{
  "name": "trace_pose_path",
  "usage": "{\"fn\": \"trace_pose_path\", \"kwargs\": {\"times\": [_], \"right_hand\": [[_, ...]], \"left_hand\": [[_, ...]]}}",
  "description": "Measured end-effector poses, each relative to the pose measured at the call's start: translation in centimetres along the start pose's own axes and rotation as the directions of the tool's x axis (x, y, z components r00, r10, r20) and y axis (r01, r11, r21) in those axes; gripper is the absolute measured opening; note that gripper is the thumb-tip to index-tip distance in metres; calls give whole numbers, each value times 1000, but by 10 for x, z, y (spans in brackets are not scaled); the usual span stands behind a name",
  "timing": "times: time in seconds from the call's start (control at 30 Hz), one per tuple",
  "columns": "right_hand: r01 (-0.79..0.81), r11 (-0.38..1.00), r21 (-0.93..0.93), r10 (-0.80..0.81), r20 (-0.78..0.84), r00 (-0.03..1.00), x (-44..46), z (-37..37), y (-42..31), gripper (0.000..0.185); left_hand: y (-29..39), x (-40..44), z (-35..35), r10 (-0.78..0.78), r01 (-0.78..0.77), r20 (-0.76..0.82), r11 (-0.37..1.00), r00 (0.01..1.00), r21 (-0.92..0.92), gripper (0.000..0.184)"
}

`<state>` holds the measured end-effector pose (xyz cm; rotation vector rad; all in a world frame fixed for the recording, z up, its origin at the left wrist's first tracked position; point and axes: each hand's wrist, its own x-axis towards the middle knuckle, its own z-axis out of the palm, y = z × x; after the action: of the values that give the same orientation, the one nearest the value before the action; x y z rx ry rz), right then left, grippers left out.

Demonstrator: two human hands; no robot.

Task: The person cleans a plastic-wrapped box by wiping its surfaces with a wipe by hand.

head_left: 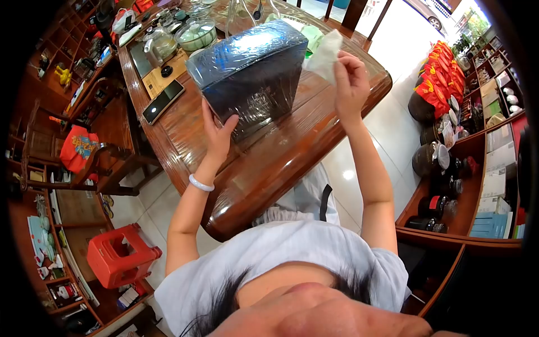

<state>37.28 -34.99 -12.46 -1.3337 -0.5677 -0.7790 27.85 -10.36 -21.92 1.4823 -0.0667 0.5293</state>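
Observation:
A dark blue box (252,84) in shiny clear wrap stands on the brown wooden table (264,174), tilted in my view. My left hand (218,126) grips its lower left corner, thumb on the front face and fingers round the side. Right of the box, my right hand (352,81) pinches a white wipe (325,59), which hangs toward the box. Behind the box lies a pack of baby wipes (306,33), partly hidden by the box and the wipe.
A phone (163,101) lies left of the box. Beyond it are a glass teapot (160,48) and a lidded glass bowl (196,33). A red stool (122,255) stands on the floor at left. Shelves with jars and boxes (494,168) line the right side.

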Motion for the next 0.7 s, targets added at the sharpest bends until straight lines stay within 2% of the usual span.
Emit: {"fn": "trace_pose_path", "kwargs": {"times": [0.03,0.1,0.13,0.2,0.23,0.37,0.4,0.43,0.5,0.6,0.63,0.7], "right_hand": [[1,1000,-1,-1,1,1000,-2,6,-4,13],[325,932,-159,-285,233,930,-7,20,-9,13],[328,932,-154,-289,228,930,-12,28,-8,13],[281,946,-161,-210,358,910,-32,42,-1,11],[281,947,-155,-212,355,910,-42,47,3,11],[290,929,-231,-101,594,798,-89,59,21,20],[434,876,-210,-258,556,790,-90,63,24,21],[391,883,-260,-199,549,812,-98,62,21,19],[270,931,-247,-134,458,879,-94,67,17,17],[195,941,-277,-75,392,917,-81,64,18,19],[89,963,-253,-5,314,949,-77,65,16,19],[-28,961,-274,92,224,970,-68,61,19,20]], "left_hand": [[1,3,0,11,-11,-10,1000,1000,-28,79],[-3,6,-1,16,-18,-19,997,1000,-81,81],[-3,8,-3,19,-22,-26,991,999,-131,83],[1,10,-5,6,-9,-20,988,1000,-151,84],[3,11,-5,-6,4,-12,985,1000,-175,85],[3,13,-8,20,-21,-9,990,1000,-138,85],[2,14,-8,30,-30,-5,989,1000,-145,84],[2,15,-8,40,-40,-1,987,999,-153,84],[6,17,-9,32,-32,-2,991,999,-130,85],[12,16,-8,38,-38,0,996,999,-84,84],[13,17,-7,59,-58,7,996,998,-60,83],[11,16,-6,84,-84,-1,996,996,-15,82]]}}
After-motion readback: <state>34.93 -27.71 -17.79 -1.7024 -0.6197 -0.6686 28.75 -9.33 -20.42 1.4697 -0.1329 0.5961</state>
